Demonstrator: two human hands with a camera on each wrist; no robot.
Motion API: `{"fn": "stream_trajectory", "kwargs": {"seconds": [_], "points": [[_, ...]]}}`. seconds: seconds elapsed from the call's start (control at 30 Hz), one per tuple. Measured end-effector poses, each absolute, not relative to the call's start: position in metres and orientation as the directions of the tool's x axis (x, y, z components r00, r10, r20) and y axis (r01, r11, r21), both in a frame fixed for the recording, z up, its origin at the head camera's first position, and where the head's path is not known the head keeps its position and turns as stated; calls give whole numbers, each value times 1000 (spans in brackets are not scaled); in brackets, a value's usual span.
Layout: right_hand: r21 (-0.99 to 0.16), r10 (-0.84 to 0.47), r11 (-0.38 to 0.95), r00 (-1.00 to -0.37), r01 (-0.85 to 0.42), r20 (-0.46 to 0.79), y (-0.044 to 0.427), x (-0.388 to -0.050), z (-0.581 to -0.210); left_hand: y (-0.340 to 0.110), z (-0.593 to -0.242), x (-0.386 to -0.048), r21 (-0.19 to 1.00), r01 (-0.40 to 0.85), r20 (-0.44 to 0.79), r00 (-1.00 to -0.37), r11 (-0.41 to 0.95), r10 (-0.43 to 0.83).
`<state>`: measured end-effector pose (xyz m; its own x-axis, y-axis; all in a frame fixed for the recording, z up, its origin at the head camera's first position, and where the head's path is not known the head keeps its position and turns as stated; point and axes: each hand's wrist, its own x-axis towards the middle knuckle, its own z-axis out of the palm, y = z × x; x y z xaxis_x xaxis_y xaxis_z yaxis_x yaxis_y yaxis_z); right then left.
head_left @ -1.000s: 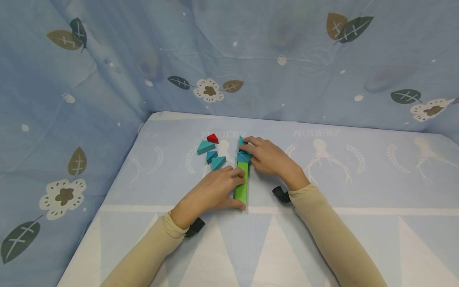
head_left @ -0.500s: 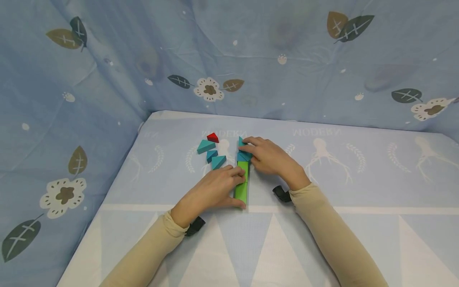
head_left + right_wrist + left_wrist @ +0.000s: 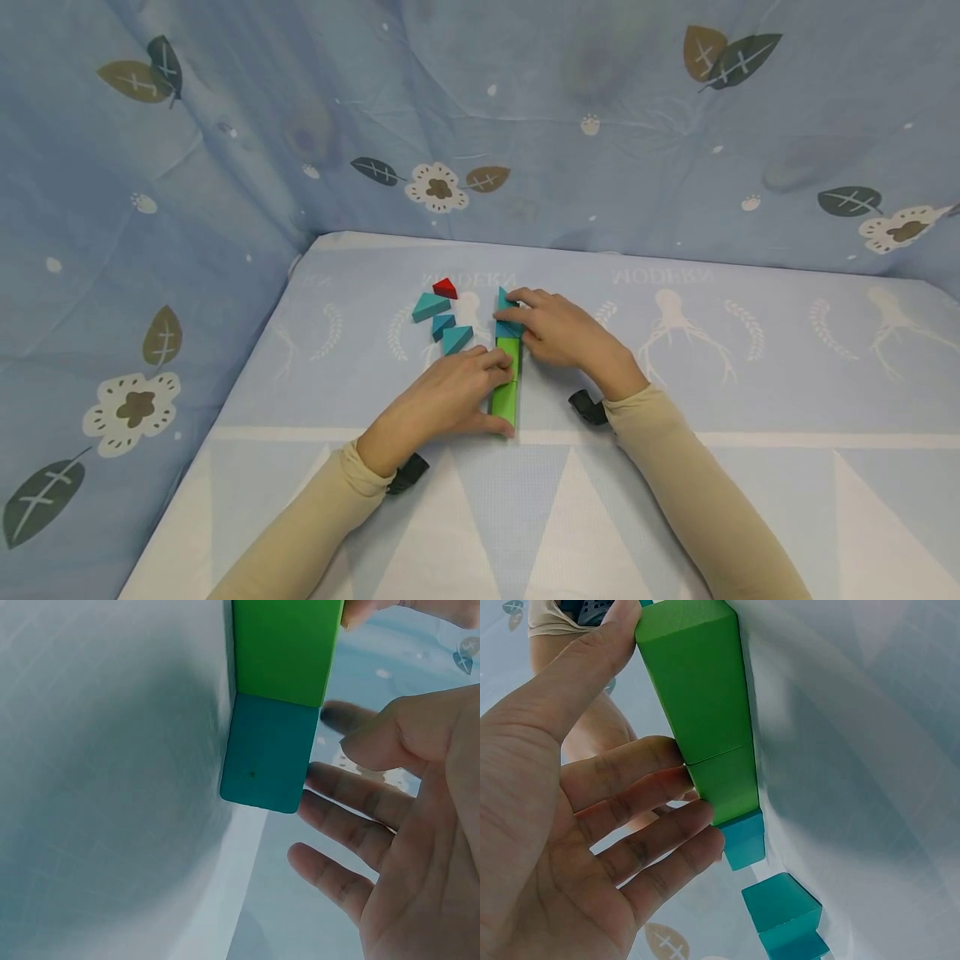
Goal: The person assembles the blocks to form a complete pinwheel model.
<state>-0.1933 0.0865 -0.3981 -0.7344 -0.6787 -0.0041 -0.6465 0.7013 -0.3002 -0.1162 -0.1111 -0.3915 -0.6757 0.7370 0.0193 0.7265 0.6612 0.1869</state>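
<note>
Two green blocks [image 3: 504, 406] lie end to end in a row on the table. Beyond them the row continues with teal triangular blocks [image 3: 509, 330], and a pointed teal piece [image 3: 502, 298] stands at its far end. My left hand [image 3: 459, 390] rests along the green blocks, fingers on their upper edge and thumb at the near end. In the left wrist view those fingers [image 3: 660, 855] are only slightly bent. My right hand [image 3: 567, 335] lies over the teal blocks, partly hiding them. The right wrist view has its fingertips against the teal block [image 3: 270, 754], with the thumb apart from it.
Left of the row lie several loose triangular blocks: a red one [image 3: 446, 289] and teal ones [image 3: 431, 307], the nearest of them [image 3: 457, 340] close to my left hand. A patterned blue curtain [image 3: 570, 167] rises behind the table [image 3: 675, 500].
My right fingers have shifted slightly left across the teal blocks, and the teal pieces under them now sit more evenly in line with the green ones. The left hand stays in place.
</note>
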Motion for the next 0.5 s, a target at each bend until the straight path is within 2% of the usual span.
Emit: {"fn": "stream_trajectory", "kwargs": {"seconds": [0.5], "points": [[-296,-694,691,-720,-659,-18,86,-192,-398,-111,-392,-117,174,737,29,-667,653,745]]}}
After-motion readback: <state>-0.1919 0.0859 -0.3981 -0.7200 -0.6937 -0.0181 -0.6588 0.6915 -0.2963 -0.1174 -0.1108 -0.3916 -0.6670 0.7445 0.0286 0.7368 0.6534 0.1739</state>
